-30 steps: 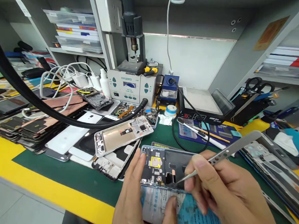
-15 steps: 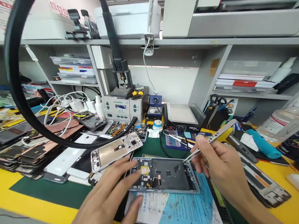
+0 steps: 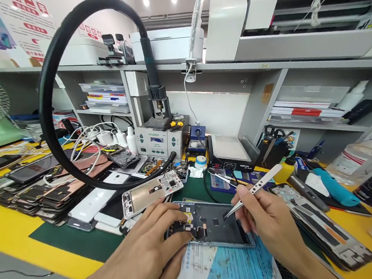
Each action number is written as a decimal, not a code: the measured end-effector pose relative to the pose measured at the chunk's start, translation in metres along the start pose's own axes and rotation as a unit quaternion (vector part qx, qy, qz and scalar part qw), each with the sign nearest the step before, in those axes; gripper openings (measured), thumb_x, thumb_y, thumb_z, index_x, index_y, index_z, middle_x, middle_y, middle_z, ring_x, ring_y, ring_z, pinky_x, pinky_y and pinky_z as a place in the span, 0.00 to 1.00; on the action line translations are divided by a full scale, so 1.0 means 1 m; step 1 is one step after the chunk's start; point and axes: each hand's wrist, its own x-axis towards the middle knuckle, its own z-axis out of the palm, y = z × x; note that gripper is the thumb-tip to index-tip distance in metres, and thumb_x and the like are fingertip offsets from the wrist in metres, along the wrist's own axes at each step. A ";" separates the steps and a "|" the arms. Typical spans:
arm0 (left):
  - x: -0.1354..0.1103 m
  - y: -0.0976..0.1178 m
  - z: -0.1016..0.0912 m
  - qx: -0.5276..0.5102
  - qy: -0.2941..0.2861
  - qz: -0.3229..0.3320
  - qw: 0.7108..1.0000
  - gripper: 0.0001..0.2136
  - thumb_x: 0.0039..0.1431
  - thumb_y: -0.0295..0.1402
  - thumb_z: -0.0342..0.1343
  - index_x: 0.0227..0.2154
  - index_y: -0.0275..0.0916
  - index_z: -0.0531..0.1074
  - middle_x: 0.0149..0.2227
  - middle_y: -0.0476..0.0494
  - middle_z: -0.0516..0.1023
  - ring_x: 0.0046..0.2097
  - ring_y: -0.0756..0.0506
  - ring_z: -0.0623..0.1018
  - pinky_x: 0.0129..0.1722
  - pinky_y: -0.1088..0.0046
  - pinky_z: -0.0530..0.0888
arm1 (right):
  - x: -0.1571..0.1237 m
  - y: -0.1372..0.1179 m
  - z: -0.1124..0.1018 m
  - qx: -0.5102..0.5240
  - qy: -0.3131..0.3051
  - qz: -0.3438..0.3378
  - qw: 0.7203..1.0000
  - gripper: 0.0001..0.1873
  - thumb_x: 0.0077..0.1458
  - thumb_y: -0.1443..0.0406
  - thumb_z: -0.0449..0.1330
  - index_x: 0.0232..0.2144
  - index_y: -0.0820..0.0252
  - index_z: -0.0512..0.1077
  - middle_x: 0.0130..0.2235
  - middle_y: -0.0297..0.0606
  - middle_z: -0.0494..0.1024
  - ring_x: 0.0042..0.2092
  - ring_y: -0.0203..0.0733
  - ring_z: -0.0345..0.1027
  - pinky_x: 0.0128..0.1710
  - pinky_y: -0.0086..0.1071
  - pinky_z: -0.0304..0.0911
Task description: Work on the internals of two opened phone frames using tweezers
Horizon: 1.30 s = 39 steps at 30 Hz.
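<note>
An opened phone (image 3: 233, 231), its board and dark inner plate exposed, lies on a blue-and-white printed sheet (image 3: 227, 267). Over its left end is my left hand (image 3: 152, 240), with fingertips on the board and thumb near the lower edge, gripping that end. My right hand (image 3: 264, 214) pinches a pair of metal tweezers (image 3: 259, 184) between thumb and fingers. The tweezer tips touch or hover just over the dark plate, near a small black patch; contact is hard to judge. Part of the phone's left end is hidden by my left hand.
Left of the phone lie a detached phone frame (image 3: 142, 200), white phones (image 3: 99, 197) and stacked phone parts (image 3: 55, 198). Another frame (image 3: 327, 228) lies right. Behind stand a hot-air station (image 3: 156, 141) with a looping black hose (image 3: 46, 90) and a heating plate (image 3: 228, 149).
My left hand has moved right and come down onto the phone's left end. The tweezer tips have shifted from the phone's upper right edge onto the dark plate. The camera view has tilted up.
</note>
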 end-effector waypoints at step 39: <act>0.015 -0.014 -0.012 0.036 -0.062 0.133 0.989 0.10 0.75 0.26 0.52 0.48 0.42 0.78 0.41 0.46 0.83 0.47 0.45 0.82 0.70 0.52 0.72 | -0.006 -0.006 0.003 0.011 -0.026 0.046 0.999 0.32 0.65 0.37 0.61 0.29 0.58 0.78 0.24 0.33 0.75 0.23 0.36 0.67 0.24 0.31 0.61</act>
